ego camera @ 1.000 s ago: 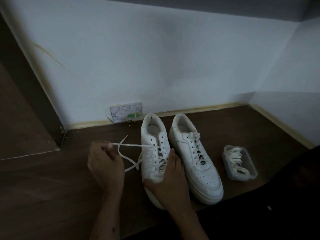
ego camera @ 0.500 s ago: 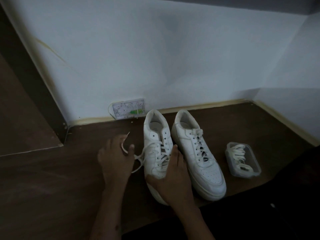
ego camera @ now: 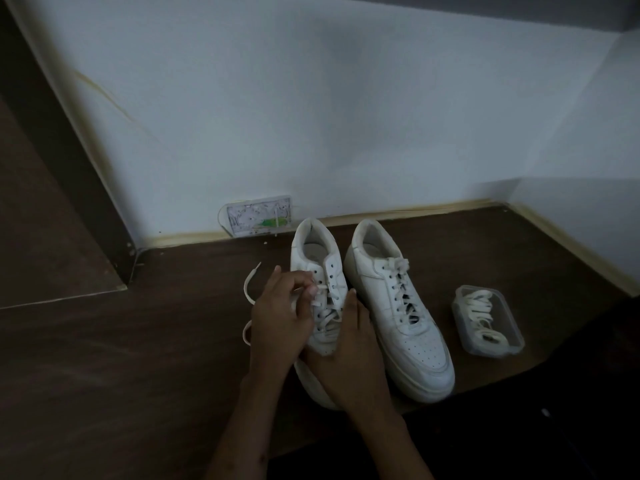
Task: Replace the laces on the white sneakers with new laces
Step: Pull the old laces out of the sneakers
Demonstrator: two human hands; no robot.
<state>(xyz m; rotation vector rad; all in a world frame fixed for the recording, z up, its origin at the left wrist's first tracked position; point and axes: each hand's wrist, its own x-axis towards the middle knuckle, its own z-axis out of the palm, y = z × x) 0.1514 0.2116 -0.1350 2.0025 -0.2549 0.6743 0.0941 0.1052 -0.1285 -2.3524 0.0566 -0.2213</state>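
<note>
Two white sneakers stand side by side on the dark wooden floor, toes toward me. The left sneaker (ego camera: 313,258) has its upper eyelets bare and its lace (ego camera: 250,296) trailing loose to the left. My left hand (ego camera: 280,320) is over the eyelet rows, its fingertips pinching a lace crossing. My right hand (ego camera: 349,362) rests on the left sneaker's toe and holds it down. The right sneaker (ego camera: 398,306) is fully laced and untouched. A clear plastic box (ego camera: 465,327) with coiled new laces (ego camera: 483,315) sits to the right.
A white wall with a yellowish skirting runs behind the shoes and turns a corner at the right. A small wall plate with wiring (ego camera: 258,220) sits low behind the left sneaker. A dark door frame (ego camera: 69,168) stands at the left.
My left hand came in from the left, where it pulled the lace end out, and now sits on the left sneaker's eyelets. The lace end has dropped slack on the floor.
</note>
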